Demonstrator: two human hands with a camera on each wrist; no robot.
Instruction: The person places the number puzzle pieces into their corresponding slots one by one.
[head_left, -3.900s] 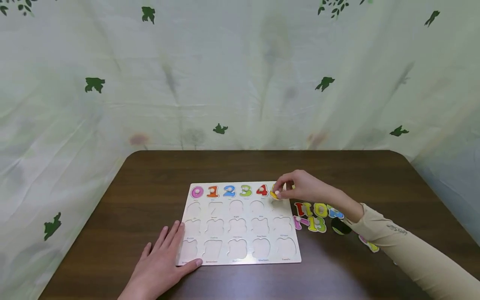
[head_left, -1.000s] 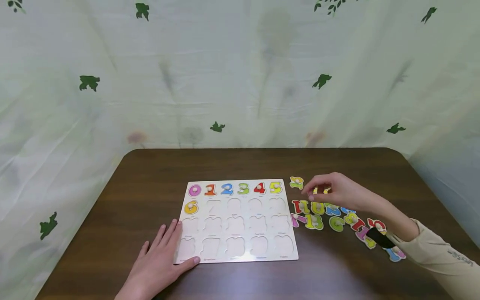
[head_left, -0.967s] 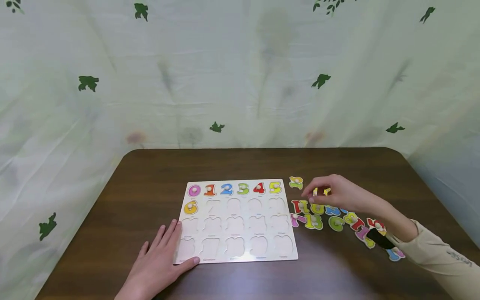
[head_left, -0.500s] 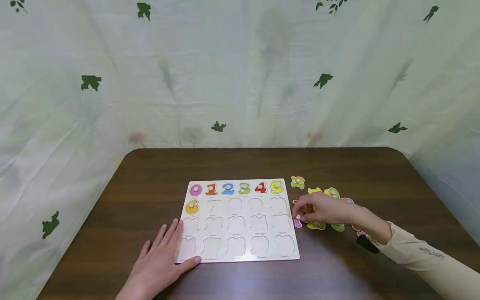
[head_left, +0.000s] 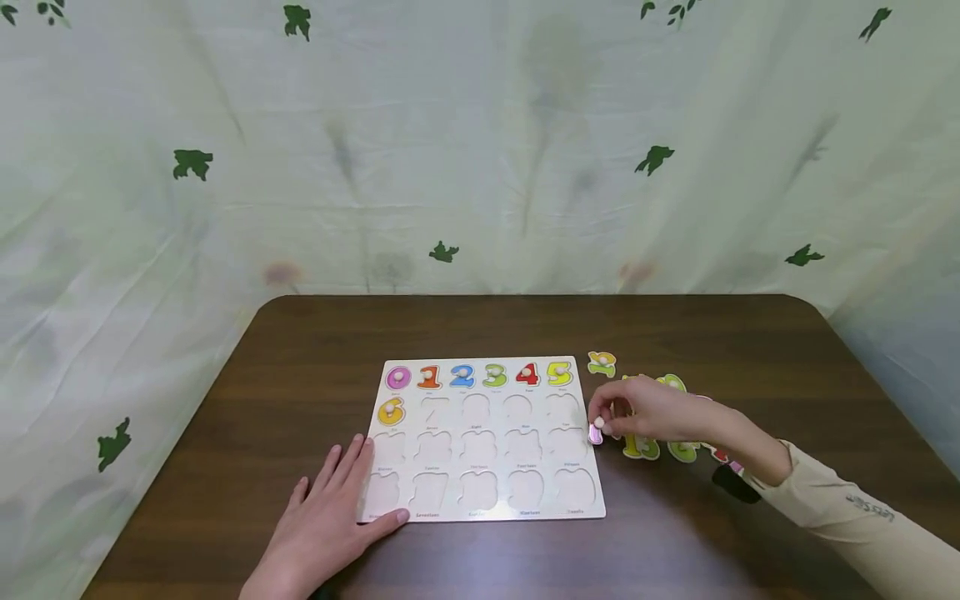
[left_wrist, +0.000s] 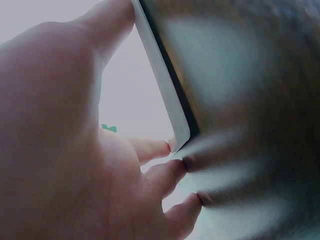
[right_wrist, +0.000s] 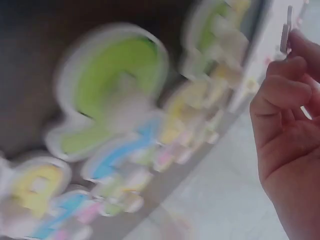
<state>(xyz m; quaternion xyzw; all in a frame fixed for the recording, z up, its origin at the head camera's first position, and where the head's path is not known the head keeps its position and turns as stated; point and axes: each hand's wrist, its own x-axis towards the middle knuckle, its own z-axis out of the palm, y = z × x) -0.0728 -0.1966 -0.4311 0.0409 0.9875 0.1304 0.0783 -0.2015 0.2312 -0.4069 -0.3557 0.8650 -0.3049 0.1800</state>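
Observation:
A white number puzzle board (head_left: 497,454) lies on the table, with knobbed numbers 0 to 5 in its top row and a yellow 6 (head_left: 391,412) in the row below. My left hand (head_left: 315,521) rests at the board's left edge, fingers straight and thumb at the near corner; in the left wrist view the board's rim (left_wrist: 170,100) shows beside the fingers. Close to the board's right edge, my right hand (head_left: 652,408) pinches a purple number 7 piece (head_left: 596,435) by its white knob. The hand hides part of the piece, which appears edge-on in the right wrist view.
Loose number pieces lie right of the board, several under the right hand and forearm, such as a green-yellow 13 (head_left: 640,447). An orange-and-green piece (head_left: 602,363) lies by the board's far right corner. A pale curtain (head_left: 480,167) hangs behind the table (head_left: 450,321).
The yellow 6 has come into the second row since the oldest frame. My right hand has moved from the loose pieces to the purple 7 and taken its knob. The left hand stays put.

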